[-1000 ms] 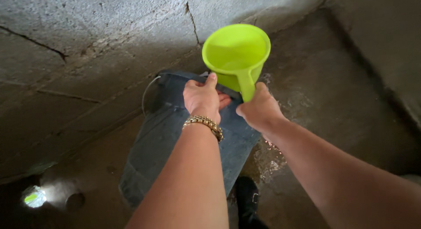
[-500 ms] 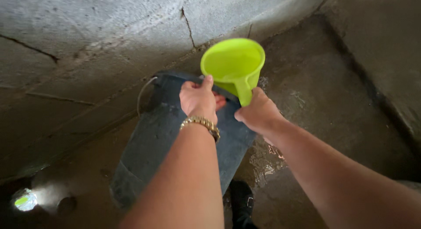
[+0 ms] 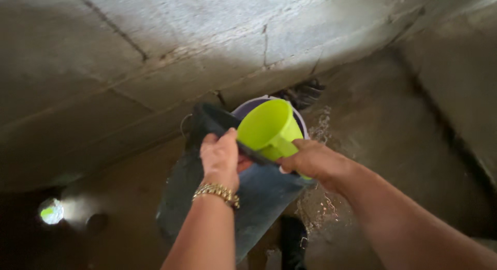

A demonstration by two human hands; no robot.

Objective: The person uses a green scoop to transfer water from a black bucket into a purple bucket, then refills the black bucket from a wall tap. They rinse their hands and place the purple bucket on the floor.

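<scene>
Left hand (image 3: 220, 157) is shut on the top edge of the cloth (image 3: 259, 192), thumb on the near side, fingers tucked behind, so the wet dark cloth hangs flat and spread out w/ its top edge held up. A gold bracelet (image 3: 217, 192) sits on that wrist. Right hand (image 3: 310, 159) is closed round the handle of the green cup (image 3: 266, 128); the cup is tipped toward the cloth's top edge, mouth facing left and up, prob. so what's inside can run down onto the cloth. Can't tell if water is in the cup now. The cup sits just above the cloth's top edge, b/w the two hands, touching or nearly touching it. Behind the cup, the rim of a pale bucket (image 3: 300, 120) peeks out, close to the wall (image 3: 155, 53). The cloth hangs down in front of the bucket, its low end near the floor (image 3: 393, 146). The floor by the cloth's right side looks wet, w/ splashes and shiny spots. The wall is rough grey block w/ cracks and lines. At the floor's far left corner a small bright green spot (image 3: 50, 212) glows in the dark; can't tell what it is. A dark shoe (image 3: 292, 239) shows under the cloth's low edge.
</scene>
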